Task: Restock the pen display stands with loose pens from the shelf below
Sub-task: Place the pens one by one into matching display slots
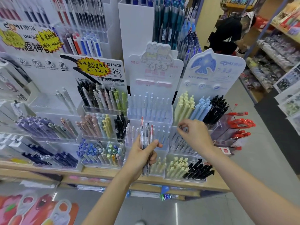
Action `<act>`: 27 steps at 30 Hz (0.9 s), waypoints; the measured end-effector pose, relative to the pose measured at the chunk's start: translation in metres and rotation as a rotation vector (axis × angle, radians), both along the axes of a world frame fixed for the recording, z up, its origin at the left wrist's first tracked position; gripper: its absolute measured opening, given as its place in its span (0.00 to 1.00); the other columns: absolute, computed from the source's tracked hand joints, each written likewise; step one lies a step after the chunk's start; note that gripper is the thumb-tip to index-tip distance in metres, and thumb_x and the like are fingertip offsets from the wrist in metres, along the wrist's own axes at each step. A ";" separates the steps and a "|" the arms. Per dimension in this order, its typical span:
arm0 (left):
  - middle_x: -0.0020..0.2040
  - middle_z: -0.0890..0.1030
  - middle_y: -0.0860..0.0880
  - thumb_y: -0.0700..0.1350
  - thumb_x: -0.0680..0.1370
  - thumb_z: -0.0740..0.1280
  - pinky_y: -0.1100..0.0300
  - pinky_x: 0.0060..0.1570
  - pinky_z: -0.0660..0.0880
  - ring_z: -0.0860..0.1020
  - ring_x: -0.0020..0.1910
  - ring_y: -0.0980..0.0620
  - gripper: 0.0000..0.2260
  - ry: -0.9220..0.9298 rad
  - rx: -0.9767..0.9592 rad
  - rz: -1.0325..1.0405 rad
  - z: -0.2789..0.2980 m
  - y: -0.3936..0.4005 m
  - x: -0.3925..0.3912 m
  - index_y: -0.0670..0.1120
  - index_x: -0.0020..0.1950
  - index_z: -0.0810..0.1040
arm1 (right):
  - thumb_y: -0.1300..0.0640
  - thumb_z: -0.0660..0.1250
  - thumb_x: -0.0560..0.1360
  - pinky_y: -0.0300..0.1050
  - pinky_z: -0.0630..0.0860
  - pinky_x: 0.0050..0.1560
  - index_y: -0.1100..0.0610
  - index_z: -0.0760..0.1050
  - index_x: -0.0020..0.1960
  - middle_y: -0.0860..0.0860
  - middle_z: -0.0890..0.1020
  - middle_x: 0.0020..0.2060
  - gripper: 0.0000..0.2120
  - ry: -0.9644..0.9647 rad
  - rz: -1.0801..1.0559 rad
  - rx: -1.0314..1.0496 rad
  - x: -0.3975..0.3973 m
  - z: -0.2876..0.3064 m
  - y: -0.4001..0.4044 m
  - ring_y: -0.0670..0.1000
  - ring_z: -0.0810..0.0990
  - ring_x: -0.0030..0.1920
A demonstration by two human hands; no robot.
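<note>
At frame centre: bundle of clear-barrelled loose pens (146, 143) upright, gripped in left hand (142, 155). At 3 o'clock, right hand (194, 134) fingertips pinched, contents too blurred to tell, over clear acrylic tier (177, 142). Best feed singly, tips down.

Two hands are in view: one left hand (142, 155) and one right hand (194, 135). The left hand grips one bundle of loose pens (146, 143); the exact pen count cannot be read, though two red-banded barrels show among the clear ones. Three low tiered display stands face the viewer: one black-brush header stand (97, 75), one frog header stand (155, 73) and one bird header stand (212, 73). The bird header stand's top tier holds three colour groups: yellow, blue, black. One person (227, 33) crouches in the aisle behind.
</note>
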State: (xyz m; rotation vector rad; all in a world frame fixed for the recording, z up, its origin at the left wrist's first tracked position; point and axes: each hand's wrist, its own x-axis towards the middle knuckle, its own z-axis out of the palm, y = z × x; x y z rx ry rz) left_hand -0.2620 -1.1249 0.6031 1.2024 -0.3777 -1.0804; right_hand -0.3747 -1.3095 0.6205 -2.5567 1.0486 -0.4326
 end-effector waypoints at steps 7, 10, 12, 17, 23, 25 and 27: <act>0.43 0.83 0.46 0.41 0.81 0.67 0.59 0.30 0.66 0.67 0.28 0.50 0.23 -0.003 0.026 -0.020 0.000 0.000 0.004 0.48 0.73 0.60 | 0.43 0.72 0.72 0.49 0.63 0.53 0.47 0.84 0.50 0.49 0.76 0.53 0.11 0.234 -0.060 -0.213 0.011 -0.002 0.007 0.54 0.68 0.57; 0.44 0.83 0.46 0.42 0.81 0.67 0.58 0.30 0.66 0.68 0.28 0.50 0.26 0.001 0.036 -0.031 -0.002 -0.003 0.005 0.46 0.75 0.58 | 0.41 0.70 0.73 0.50 0.63 0.56 0.46 0.83 0.54 0.49 0.76 0.57 0.13 0.332 -0.106 -0.188 0.017 0.001 0.008 0.54 0.68 0.60; 0.45 0.83 0.45 0.41 0.81 0.68 0.58 0.30 0.66 0.68 0.27 0.50 0.22 0.010 0.034 -0.048 -0.001 -0.004 0.003 0.44 0.71 0.61 | 0.40 0.70 0.73 0.50 0.64 0.56 0.47 0.82 0.55 0.50 0.76 0.57 0.16 0.358 -0.104 -0.179 0.017 0.000 0.008 0.54 0.69 0.60; 0.41 0.82 0.46 0.41 0.81 0.67 0.59 0.28 0.66 0.69 0.26 0.51 0.11 -0.026 -0.024 -0.148 0.007 -0.005 0.000 0.40 0.60 0.69 | 0.47 0.67 0.78 0.29 0.68 0.43 0.51 0.82 0.57 0.40 0.79 0.43 0.13 -0.080 0.076 0.165 0.007 0.024 0.023 0.39 0.76 0.40; 0.37 0.79 0.47 0.41 0.81 0.66 0.59 0.27 0.66 0.69 0.27 0.50 0.10 -0.081 -0.038 -0.205 0.011 -0.016 -0.007 0.40 0.60 0.68 | 0.50 0.73 0.73 0.34 0.78 0.44 0.52 0.84 0.52 0.45 0.86 0.43 0.10 -0.364 0.095 0.682 0.010 0.054 0.043 0.43 0.83 0.43; 0.31 0.75 0.49 0.40 0.82 0.66 0.59 0.28 0.66 0.68 0.26 0.51 0.10 -0.095 -0.024 -0.215 0.012 -0.018 -0.009 0.42 0.60 0.68 | 0.50 0.75 0.71 0.31 0.77 0.43 0.52 0.84 0.52 0.44 0.86 0.43 0.11 -0.355 0.075 0.675 0.010 0.055 0.041 0.42 0.83 0.42; 0.30 0.72 0.50 0.39 0.82 0.66 0.58 0.28 0.66 0.67 0.27 0.51 0.10 -0.085 -0.024 -0.214 0.011 -0.020 -0.010 0.43 0.60 0.68 | 0.49 0.74 0.72 0.30 0.75 0.41 0.52 0.84 0.53 0.44 0.86 0.44 0.11 -0.335 0.054 0.698 0.010 0.057 0.040 0.37 0.81 0.39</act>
